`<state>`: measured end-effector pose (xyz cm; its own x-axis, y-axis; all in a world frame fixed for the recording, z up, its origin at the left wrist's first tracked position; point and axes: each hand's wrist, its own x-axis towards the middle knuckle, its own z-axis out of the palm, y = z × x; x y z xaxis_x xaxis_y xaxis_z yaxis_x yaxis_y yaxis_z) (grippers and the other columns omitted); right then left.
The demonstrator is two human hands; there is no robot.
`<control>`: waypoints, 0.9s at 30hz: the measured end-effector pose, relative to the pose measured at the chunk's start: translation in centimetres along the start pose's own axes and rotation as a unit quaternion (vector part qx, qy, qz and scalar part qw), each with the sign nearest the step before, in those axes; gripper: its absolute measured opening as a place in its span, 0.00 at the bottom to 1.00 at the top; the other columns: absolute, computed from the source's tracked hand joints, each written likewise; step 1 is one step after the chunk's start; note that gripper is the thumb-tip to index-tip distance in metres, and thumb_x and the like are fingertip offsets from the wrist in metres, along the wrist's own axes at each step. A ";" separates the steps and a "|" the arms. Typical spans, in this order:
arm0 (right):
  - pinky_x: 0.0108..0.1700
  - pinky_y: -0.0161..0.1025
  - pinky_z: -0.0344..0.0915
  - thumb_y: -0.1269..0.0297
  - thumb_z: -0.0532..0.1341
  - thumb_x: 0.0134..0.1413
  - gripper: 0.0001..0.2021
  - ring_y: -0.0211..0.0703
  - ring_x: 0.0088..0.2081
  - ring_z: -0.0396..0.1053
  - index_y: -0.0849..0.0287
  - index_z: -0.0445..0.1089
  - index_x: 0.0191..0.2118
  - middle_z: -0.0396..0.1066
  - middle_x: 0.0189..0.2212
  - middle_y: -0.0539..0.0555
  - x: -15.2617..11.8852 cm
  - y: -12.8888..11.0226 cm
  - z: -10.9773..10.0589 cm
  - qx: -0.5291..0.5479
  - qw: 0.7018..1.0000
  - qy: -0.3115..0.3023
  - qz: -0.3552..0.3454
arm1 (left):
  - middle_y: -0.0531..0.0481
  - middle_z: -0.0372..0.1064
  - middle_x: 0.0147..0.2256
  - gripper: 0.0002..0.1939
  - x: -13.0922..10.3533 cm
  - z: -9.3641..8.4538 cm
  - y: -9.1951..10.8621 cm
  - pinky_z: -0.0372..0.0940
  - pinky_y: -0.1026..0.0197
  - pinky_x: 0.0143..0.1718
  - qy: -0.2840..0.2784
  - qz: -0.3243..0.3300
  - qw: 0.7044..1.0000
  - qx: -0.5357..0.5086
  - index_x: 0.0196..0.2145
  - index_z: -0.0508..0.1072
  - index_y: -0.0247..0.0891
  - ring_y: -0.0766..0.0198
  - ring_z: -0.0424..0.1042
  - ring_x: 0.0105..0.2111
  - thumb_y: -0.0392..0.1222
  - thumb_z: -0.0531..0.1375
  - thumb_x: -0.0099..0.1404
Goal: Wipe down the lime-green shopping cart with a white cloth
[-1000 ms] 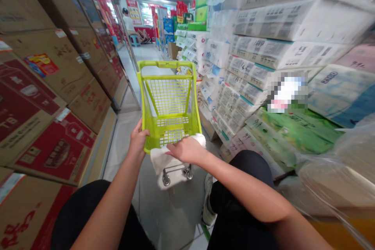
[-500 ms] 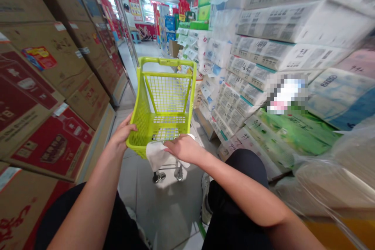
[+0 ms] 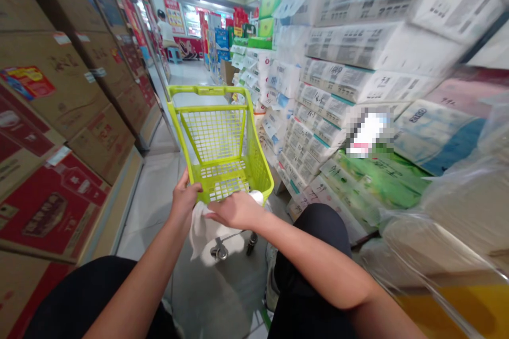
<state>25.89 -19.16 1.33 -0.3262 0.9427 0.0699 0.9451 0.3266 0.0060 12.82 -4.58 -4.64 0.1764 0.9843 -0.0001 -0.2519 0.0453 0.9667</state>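
Observation:
A small yellow-green shopping cart (image 3: 259, 161) stands on the tiled floor in front of me, its basket holding nothing that I can see. My left hand (image 3: 185, 198) grips the basket's near left corner, thumb over the rim. At the near rim, my right hand (image 3: 236, 209) is closed on a white cloth (image 3: 199, 228), which it presses against the plastic. Part of the cloth dangles on the left and a bit shows past the knuckles on the right. Below the basket two caster wheels (image 3: 219, 250) are visible.
Stacked cardboard cartons (image 3: 55, 201) line the left side. On the right rise piles of packaged tissue (image 3: 338, 77), with green packs (image 3: 382, 175) lower down. A metal pole (image 3: 153, 47) stands beyond the cart. Farther back, a person (image 3: 165, 29) is near a blue stool (image 3: 174, 54).
The cart has turned, its handle end swinging left and its near end right. My left hand has moved right with its corner, and the cloth's loose end hangs lower.

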 end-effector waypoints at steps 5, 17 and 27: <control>0.43 0.42 0.68 0.40 0.41 0.76 0.33 0.52 0.43 0.80 0.56 0.76 0.51 0.82 0.41 0.60 -0.8 1.8 -0.9 -0.007 0.999 -0.007 0.035 | 0.47 0.82 0.50 0.59 1.3 -1.5 2.3 0.79 0.63 0.36 -0.044 -0.048 0.996 -0.055 0.71 0.64 0.42 0.54 0.82 0.40 0.27 0.59 0.37; 0.42 0.43 0.70 0.32 0.42 0.71 0.37 0.54 0.41 0.80 0.55 0.79 0.48 0.82 0.37 0.60 -0.9 1.3 -0.6 -0.025 0.998 -0.012 0.061 | 0.49 0.80 0.54 0.53 -0.6 -0.2 1.6 0.76 0.68 0.34 0.005 -0.017 0.999 -0.041 0.69 0.68 0.45 0.61 0.81 0.40 0.28 0.59 0.41; 0.41 0.41 0.69 0.38 0.40 0.75 0.33 0.51 0.41 0.79 0.53 0.77 0.50 0.81 0.39 0.57 -0.5 0.5 -0.5 -0.014 0.999 0.010 0.028 | 0.48 0.83 0.46 0.58 1.0 -2.8 3.6 0.77 0.64 0.30 -0.068 -0.058 0.996 -0.029 0.70 0.67 0.44 0.57 0.82 0.34 0.28 0.60 0.37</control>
<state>26.53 -19.51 1.77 -0.2731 0.9577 0.0901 0.9620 0.2715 0.0301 9.38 -2.96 -1.85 0.3329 0.9402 -0.0725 -0.2770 0.1710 0.9455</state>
